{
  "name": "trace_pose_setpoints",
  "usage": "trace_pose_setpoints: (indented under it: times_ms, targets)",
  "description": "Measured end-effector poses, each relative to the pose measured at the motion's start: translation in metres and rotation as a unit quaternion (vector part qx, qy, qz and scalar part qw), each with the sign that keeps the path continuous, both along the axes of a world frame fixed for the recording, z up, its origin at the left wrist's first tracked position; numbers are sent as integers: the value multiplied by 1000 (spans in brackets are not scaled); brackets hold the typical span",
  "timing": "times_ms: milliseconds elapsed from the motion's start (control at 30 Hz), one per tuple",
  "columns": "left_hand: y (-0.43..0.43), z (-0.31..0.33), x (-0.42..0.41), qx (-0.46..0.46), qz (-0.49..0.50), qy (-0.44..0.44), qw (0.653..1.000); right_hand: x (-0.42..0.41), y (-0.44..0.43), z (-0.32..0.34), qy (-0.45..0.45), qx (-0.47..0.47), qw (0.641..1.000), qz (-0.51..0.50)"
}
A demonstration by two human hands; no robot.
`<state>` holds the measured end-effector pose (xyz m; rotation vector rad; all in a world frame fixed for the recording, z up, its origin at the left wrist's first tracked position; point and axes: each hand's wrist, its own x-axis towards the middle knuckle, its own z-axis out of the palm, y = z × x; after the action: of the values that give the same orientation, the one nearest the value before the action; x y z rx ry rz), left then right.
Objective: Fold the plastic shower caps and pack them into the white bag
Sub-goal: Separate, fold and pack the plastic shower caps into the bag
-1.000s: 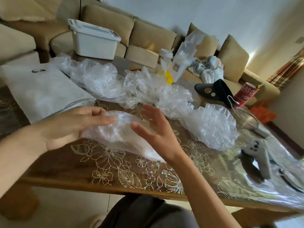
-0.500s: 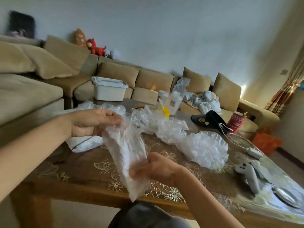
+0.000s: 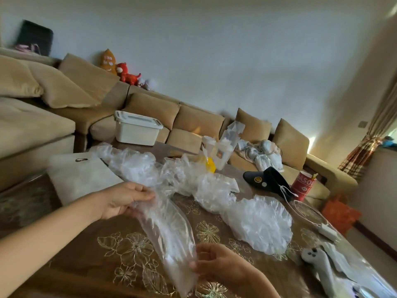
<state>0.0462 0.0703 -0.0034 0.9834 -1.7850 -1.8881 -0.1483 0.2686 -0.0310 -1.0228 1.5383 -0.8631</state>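
A clear plastic shower cap (image 3: 169,231), folded into a long strip, stretches diagonally above the table. My left hand (image 3: 122,200) pinches its upper end and my right hand (image 3: 214,265) pinches its lower part near the table's front edge. More crumpled shower caps (image 3: 150,166) lie in a row across the table, and one spread cap (image 3: 260,222) sits to the right. The white bag (image 3: 79,179) lies flat on the table at the left, behind my left hand.
The brown table (image 3: 90,259) has a gold flower pattern under clear film. A white lidded bin (image 3: 137,131), plastic bottles (image 3: 223,151), a black cap (image 3: 266,179), a red can (image 3: 304,186), a white cable and a grey controller (image 3: 322,265) stand around. A tan sofa lies behind.
The cap was lifted off the table and pulled into a long strip between both hands. My right hand slid lower along it. The view tilted upward.
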Motion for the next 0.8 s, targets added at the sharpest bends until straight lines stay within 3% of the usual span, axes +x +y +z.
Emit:
trace_pose_setpoints:
  times_ms: [167,267,333,400,433,533,600,667,734,800]
  targets:
    - [-40,-23,-64,-81,-60,-70,992,-24,-63,-21,-55,-16,995,-83]
    - [-62,-33,-100,-164,-94,-108,976,-28,-94,-46,63,-45,980,-182]
    - [-65,-41,-116,-274,-19,-107,956,-26,-101,-55,166,-61,957,-230]
    - [-47,-53,-122,-418,127,-56,898,-25,-99,-60,218,-71,937,-263]
    - [-34,-57,-122,-482,153,-33,862,-28,-97,-60,248,-81,927,-269]
    - [0,-86,-119,-572,25,-54,818,-34,-90,-68,420,-138,849,-290]
    - [6,-110,-117,-574,-59,-123,808,-29,-87,-70,469,-225,810,-271]
    - [5,-123,-118,-589,-81,-176,785,-18,-90,-74,462,-246,832,-185]
    - [1,-128,-118,-612,-137,-245,740,-9,-93,-79,437,-228,864,-98]
    - [5,-128,-117,-617,-149,-257,729,-7,-89,-86,446,-184,875,-43]
